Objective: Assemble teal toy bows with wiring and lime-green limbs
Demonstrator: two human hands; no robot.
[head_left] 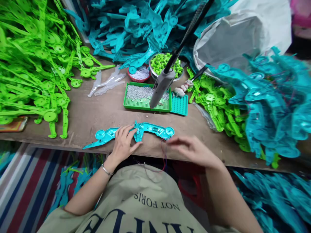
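Note:
A long blue plastic part point(154, 127) with round ends lies across the table near its front edge. My left hand point(124, 139) rests on the middle of this part, fingers spread and bent over it. My right hand point(191, 149), slightly blurred, is just right of the part's right round end; its fingers are partly extended and somewhat apart, with nothing visible in them. Thin red and dark wires point(164, 155) run from the part's right end down over the table edge toward my lap.
A grey electric screwdriver point(162, 87) hangs above a green tray of screws point(147, 108). Behind are a bowl of green pieces point(165, 64) and a red basket point(138, 80). Green parts point(41, 71) heap at left, blue parts point(274, 103) at right.

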